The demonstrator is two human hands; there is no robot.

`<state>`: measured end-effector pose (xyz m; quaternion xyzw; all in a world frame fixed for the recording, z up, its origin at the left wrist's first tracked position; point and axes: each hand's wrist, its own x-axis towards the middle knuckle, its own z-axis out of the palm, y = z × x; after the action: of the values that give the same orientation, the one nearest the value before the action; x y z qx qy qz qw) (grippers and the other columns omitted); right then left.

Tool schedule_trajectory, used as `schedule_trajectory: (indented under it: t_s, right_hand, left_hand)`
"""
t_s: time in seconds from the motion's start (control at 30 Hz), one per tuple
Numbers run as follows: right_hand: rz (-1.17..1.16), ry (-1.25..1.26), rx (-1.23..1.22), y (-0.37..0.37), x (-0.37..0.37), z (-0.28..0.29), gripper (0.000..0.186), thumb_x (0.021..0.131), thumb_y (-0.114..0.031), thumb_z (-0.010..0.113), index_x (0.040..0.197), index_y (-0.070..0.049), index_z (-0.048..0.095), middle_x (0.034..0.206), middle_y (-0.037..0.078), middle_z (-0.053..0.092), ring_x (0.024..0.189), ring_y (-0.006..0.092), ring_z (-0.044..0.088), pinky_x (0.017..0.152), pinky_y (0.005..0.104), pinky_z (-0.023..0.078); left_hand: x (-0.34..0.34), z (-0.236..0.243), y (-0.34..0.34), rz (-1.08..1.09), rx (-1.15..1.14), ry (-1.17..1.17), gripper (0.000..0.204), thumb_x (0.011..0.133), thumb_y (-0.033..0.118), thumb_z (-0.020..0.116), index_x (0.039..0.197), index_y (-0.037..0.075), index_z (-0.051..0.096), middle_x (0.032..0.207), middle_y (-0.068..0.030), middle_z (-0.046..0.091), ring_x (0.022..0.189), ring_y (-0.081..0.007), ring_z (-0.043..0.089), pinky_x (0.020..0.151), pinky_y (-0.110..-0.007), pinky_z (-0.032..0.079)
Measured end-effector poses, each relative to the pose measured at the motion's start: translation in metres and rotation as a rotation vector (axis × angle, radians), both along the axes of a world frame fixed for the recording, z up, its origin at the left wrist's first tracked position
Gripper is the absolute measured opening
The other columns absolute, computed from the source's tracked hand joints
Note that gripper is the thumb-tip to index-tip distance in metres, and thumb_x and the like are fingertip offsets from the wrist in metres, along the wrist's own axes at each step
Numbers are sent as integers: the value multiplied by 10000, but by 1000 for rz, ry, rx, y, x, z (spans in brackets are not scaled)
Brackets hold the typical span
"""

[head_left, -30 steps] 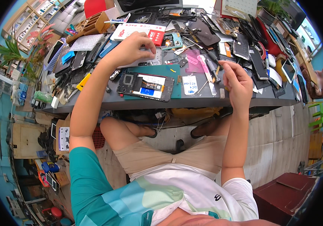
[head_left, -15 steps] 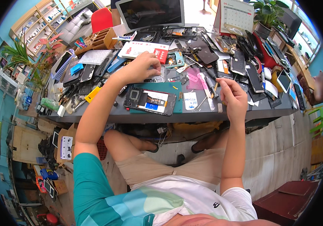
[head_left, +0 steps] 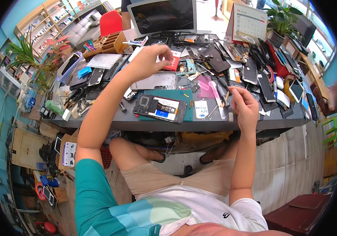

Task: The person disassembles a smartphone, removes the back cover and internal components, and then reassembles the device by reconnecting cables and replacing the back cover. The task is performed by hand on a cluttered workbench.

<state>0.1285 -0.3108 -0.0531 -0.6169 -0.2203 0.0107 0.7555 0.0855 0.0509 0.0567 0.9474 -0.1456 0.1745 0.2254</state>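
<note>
My left hand (head_left: pixel 152 59) is raised over the back of the desk with its fingers loosely curved and apart, and nothing shows in it. Beneath it lie a white-and-red box (head_left: pixel 173 59), partly covered by the hand, and a shallow silver phone frame (head_left: pixel 148 83). An opened phone (head_left: pixel 160 109), its inner parts and battery exposed, rests on a green mat (head_left: pixel 189 112). My right hand (head_left: pixel 246 106) is above the front right of the desk, thumb and fingertips pinched together; what they hold, if anything, is too small to make out. Beside it lies a dark-handled tool (head_left: pixel 222 82).
Phones and loose parts crowd the desk (head_left: pixel 215 125). A monitor (head_left: pixel 162 17), a desk calendar (head_left: pixel 248 21) and a potted plant (head_left: pixel 280 19) stand at the back. A wooden organizer (head_left: pixel 111 43) and a purple basket (head_left: pixel 70 67) are at the left. A small white card (head_left: pixel 201 109) lies near the front.
My left hand has lifted and its fingers have moved off the silver frame, which now shows more fully. The yellow piece near my left forearm is out of sight. The right hand stays nearly still.
</note>
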Motion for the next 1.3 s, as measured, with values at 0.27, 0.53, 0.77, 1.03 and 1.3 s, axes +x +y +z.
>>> schedule_trajectory:
  t_s: [0.27,0.53,0.77,1.03,1.3]
  right_hand:
    - [-19,2,-20,0,-1,2,228,1093,-162,703,1221,8,784,741,-65,581,630,-1,443,544,210,256]
    - [-4,21,-10,2,1,3,211,1087,-164,714,1213,-15,791,724,-70,576,612,-5,427,534,209,253]
    - [32,17,18,4,4,5,213,1089,-152,707,1221,-4,784,743,-68,591,627,-3,457,542,203,260]
    - [22,38,-7,1,-2,4,208,1086,-155,712,1208,-5,790,741,-71,588,625,-4,448,541,201,256]
    - [-42,-31,-161,-11,9,36,374,1062,-130,726,1417,-14,699,778,-49,613,674,24,531,590,204,366]
  left_hand:
    - [31,80,2,29,-117,-264,134,999,68,757,1118,6,754,989,-87,816,920,-152,757,848,-317,598]
    - [8,53,6,178,58,-270,534,977,117,788,1497,141,667,976,-82,825,852,-157,744,830,-317,576]
    - [49,82,72,431,-41,-306,726,892,137,867,1559,43,595,965,-117,823,865,-163,768,797,-320,592]
    - [21,35,35,297,-2,-174,553,864,162,900,1392,95,753,887,-49,778,816,-150,678,804,-339,558]
    - [-17,-3,-2,174,-11,-85,434,920,51,778,1354,76,766,970,-101,813,843,-203,708,840,-367,576]
